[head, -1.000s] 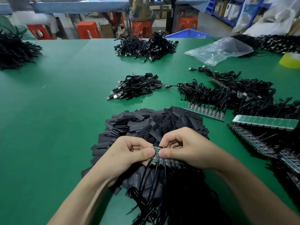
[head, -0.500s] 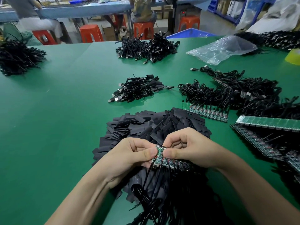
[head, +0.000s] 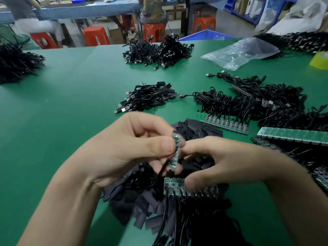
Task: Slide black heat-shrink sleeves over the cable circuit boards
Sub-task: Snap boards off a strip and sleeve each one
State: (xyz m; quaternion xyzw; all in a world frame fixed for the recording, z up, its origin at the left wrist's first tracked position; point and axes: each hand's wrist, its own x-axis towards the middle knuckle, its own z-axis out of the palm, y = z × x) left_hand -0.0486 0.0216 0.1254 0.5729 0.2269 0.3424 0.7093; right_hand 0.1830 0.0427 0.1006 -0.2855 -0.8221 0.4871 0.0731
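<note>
My left hand (head: 124,150) pinches a single small circuit board (head: 176,153), raised and upright, blurred by motion, with its black cable hanging below. My right hand (head: 230,162) hovers over the pile of black heat-shrink sleeves (head: 142,201), fingers loosely bent and spread. Its thumb lies at the top edge of a strip of joined boards (head: 177,188), which rests on a bundle of black cables (head: 195,224). I see nothing pinched between the right fingers.
More board strips (head: 225,122) (head: 292,135) with cables lie to the right on the green table (head: 62,112). Cable bundles (head: 147,98) (head: 156,52) sit further back, along with a clear plastic bag (head: 239,52). People sit on orange stools beyond the table.
Both hands were pinching the end of the board strip. Now my left hand has lifted one separated board upward, and my right hand has loosened and moved off the strip.
</note>
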